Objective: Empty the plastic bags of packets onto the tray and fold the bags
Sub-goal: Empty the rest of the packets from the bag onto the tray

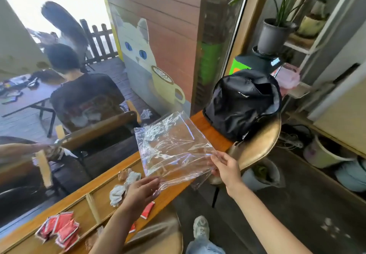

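Note:
A clear, crinkled plastic bag [172,146] is held flat in the air above the wooden counter, empty as far as I can see. My right hand [225,169] pinches its near right corner. My left hand [141,191] touches its near left edge with the fingers spread under the film. Below, the wooden tray [87,217] has dividers. One compartment holds a heap of several red packets [60,228]. Another holds white crumpled packets [123,187]. A single red packet [148,210] lies on the tray's rim by my left wrist.
A black backpack [244,103] sits on a golden chair [257,144] at the counter's far end. A window runs along the counter; a person sits behind it. Plant pots and shelves stand at the right. My shoe [201,227] is on the floor below.

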